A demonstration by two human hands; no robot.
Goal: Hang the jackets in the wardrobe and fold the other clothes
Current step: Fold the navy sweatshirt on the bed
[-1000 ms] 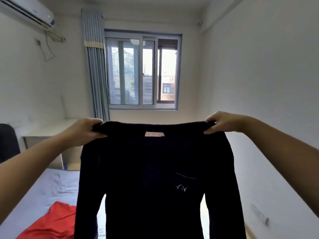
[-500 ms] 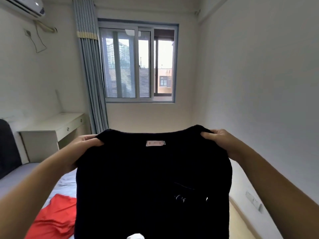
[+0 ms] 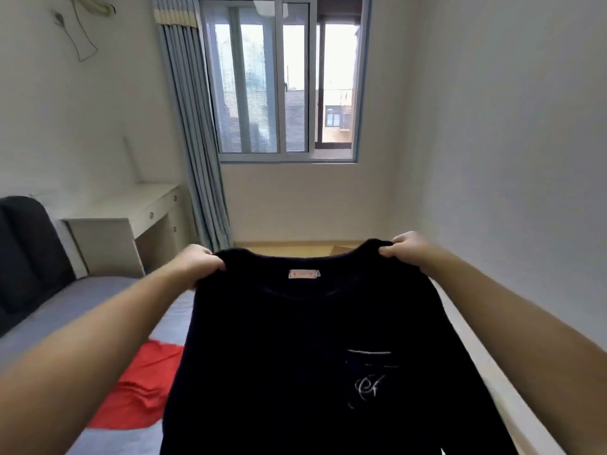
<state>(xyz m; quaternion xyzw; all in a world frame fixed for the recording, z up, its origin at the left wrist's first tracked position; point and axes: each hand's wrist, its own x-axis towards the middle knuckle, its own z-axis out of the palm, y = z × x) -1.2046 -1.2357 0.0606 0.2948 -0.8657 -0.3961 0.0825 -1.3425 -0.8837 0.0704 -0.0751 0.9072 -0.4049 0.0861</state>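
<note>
Over the bed [image 3: 82, 307], left hand [image 3: 200, 262] and right hand [image 3: 405, 247] pinch the black sweater [image 3: 295, 356] at its shoulders, a sound hold. It looks soft, limp and likely light.

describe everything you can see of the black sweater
The black sweater looks like knit, round-necked, with a pink label inside the collar and a chest pocket bearing a pale embroidered monogram. It hangs spread out above the bed, its shoulders gripped by the left hand and right hand. Its hem is out of frame.
</note>
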